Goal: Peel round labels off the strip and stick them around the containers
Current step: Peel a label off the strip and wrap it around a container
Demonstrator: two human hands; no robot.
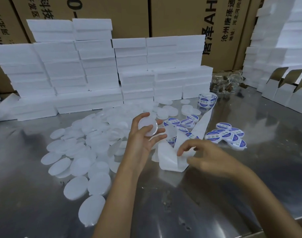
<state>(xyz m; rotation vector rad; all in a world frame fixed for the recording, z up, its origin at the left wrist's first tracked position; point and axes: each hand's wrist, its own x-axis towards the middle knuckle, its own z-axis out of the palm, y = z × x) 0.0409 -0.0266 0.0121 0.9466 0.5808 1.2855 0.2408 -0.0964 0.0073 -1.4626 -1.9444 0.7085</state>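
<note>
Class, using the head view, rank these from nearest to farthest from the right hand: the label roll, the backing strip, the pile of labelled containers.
1. Backing strip: under the right hand, at its fingers.
2. Labelled containers: just beyond, to the right.
3. Label roll: far back, near the white boxes.

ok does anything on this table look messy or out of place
Mostly the backing strip: spent liner trails loose from the roll and lies twisted and bunched under the right hand. Blank containers lie in an overlapping heap. Nothing looks spilled or broken.
</note>
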